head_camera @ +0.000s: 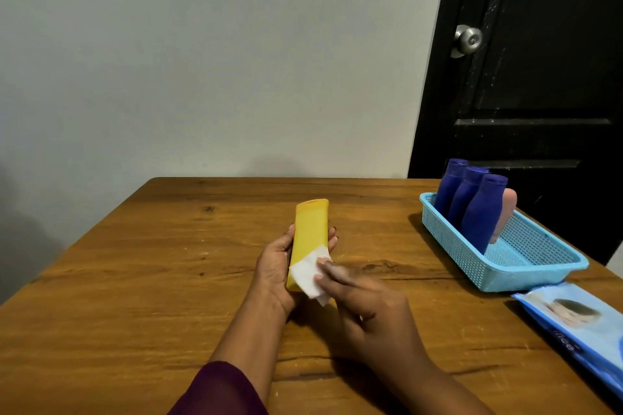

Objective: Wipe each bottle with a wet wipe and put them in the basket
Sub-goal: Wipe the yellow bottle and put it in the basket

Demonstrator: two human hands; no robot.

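Note:
My left hand [274,266] holds a yellow bottle [310,229] from below and the side, its long axis pointing away from me above the table. My right hand [364,303] presses a white wet wipe [308,274] against the bottle's near end with its fingertips. The blue basket [526,266] stands at the right of the table. Three dark blue bottles [478,209] lean in its far end, with a pink bottle [504,212] behind them.
A blue pack of wet wipes [573,323] lies at the table's right edge, near the basket. The wooden table [151,280] meets a grey wall at the back. A black door with a metal knob [468,40] stands behind the basket.

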